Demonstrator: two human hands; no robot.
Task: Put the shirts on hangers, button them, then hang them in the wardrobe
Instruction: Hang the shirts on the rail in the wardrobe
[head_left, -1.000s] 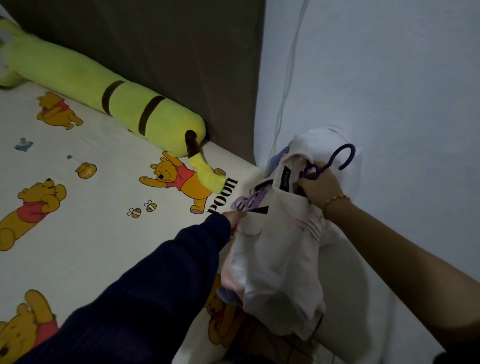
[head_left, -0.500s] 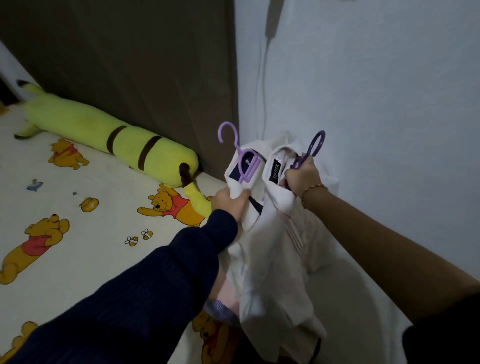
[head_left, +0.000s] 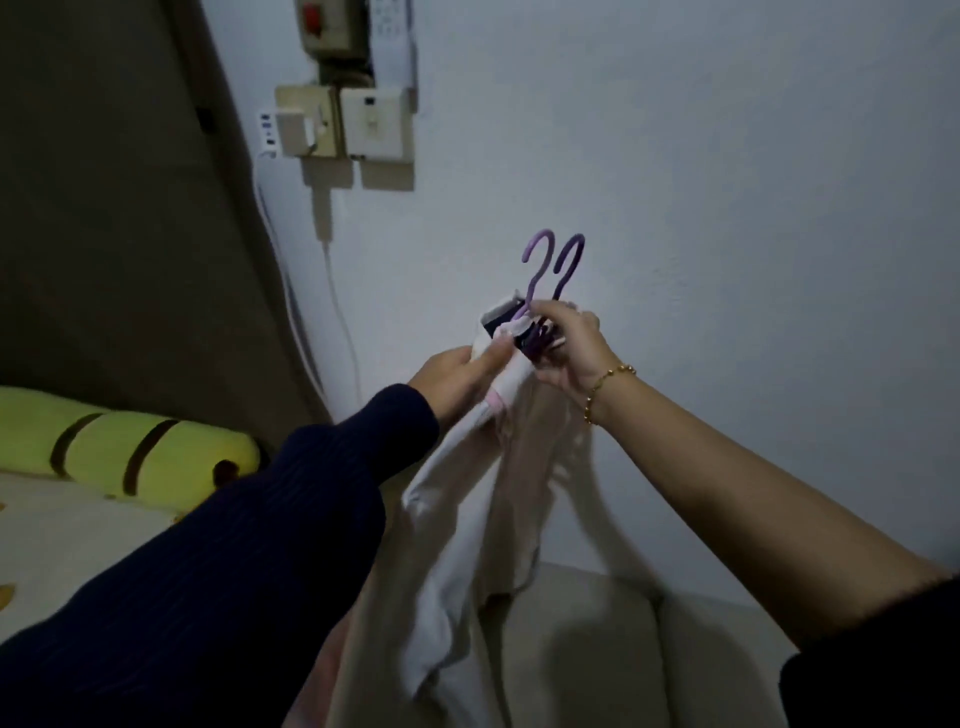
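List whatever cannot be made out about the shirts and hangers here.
Head view only.
1. The hangers: only the two purple hooks show; the right hand and the shirts cover their arms.
2. Buttons: lost in cloth folds and dim light.
3. Shirt hems: cut off by the bottom edge.
4. Wardrobe: outside the frame.

Purple hangers (head_left: 533, 291); pale, perhaps cream shirts (head_left: 467, 545); yellow, brown-striped bolster (head_left: 130, 452); navy sleeve (head_left: 260, 571).

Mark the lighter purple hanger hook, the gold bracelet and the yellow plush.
lighter purple hanger hook (head_left: 535, 283), head view, on its straight stem below the curve.
gold bracelet (head_left: 605, 379), head view, on the beads across the wrist.
yellow plush (head_left: 111, 447), head view, on the yellow body between two dark stripes.
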